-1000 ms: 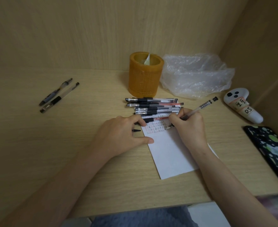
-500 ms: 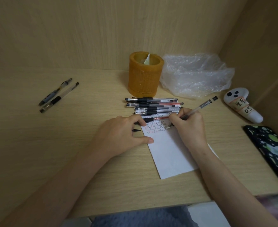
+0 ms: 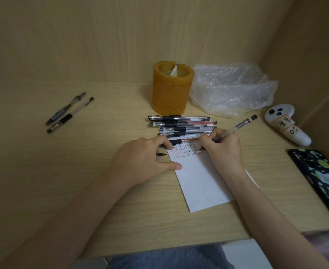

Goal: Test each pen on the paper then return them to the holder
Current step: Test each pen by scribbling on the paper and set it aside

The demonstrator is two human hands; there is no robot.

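My right hand [image 3: 222, 150] grips a clear pen [image 3: 241, 124] in a writing hold, its tip on the white paper [image 3: 198, 183] at the end of rows of small red and black marks. My left hand [image 3: 142, 164] rests on the paper's left edge, index finger and thumb pressing it down. A black pen cap [image 3: 161, 154] pokes out from under its curled fingers. Several capped pens [image 3: 183, 125] lie side by side across the paper's top. The orange cylindrical holder [image 3: 171, 94] stands behind them with only a white scrap inside.
Two more pens [image 3: 68, 112] lie at the far left of the desk. A crumpled clear plastic bag [image 3: 231, 90] sits right of the holder. A white controller [image 3: 286, 127] and a dark spotted phone [image 3: 320, 177] lie along the right wall.
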